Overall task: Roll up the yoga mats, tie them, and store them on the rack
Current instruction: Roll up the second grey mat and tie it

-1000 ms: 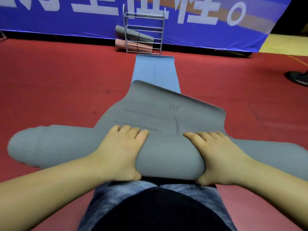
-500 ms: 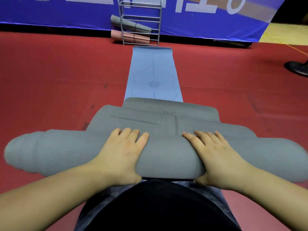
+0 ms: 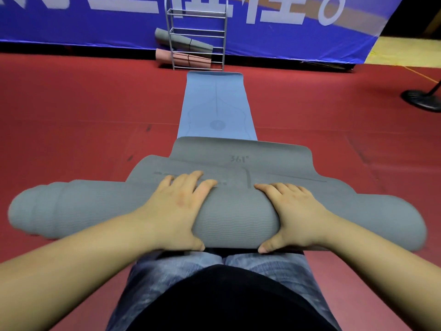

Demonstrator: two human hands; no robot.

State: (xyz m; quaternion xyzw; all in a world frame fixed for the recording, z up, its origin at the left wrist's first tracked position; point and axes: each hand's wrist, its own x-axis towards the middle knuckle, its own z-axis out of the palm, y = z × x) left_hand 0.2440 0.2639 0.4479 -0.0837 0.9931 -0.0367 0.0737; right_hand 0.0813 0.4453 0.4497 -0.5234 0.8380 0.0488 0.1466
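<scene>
Fingers first: the left hand [image 3: 177, 206] has its fingers laid over the top of the grey mat roll [image 3: 236, 220], a bit spread, tips reaching onto the flat part, thumb tucked down the near side of the roll. The right hand [image 3: 290, 211] is doing pretty much the same thing, fingers closer together and pointing toward 11 o'clock, thumb hooked low on the near face. So both palms are pressing down on the roll, one either side of the middle.

The roll itself lies crosswise right in front of the person's knees, jeans [image 3: 181, 280] just below it at 6 o'clock. Its left end looks stepped, like the layers telescoped out a little. The unrolled tail of the grey mat [image 3: 241, 156] runs off toward 12 o'clock, with a "361°" print on it.

Past that, a blue mat [image 3: 216, 103] is laid out flat on the red floor [image 3: 83, 111], going straight up toward 12, its near end under the grey one.

At the far end, 12 o'clock, there's the metal rack [image 3: 198, 39] against a blue banner [image 3: 71, 22], already holding a rolled grey mat [image 3: 183, 41] above a rolled pink mat [image 3: 182, 58]. Both stick out the left side.

Over at 2 o'clock there's a dark stand base [image 3: 421, 99] on the floor.
</scene>
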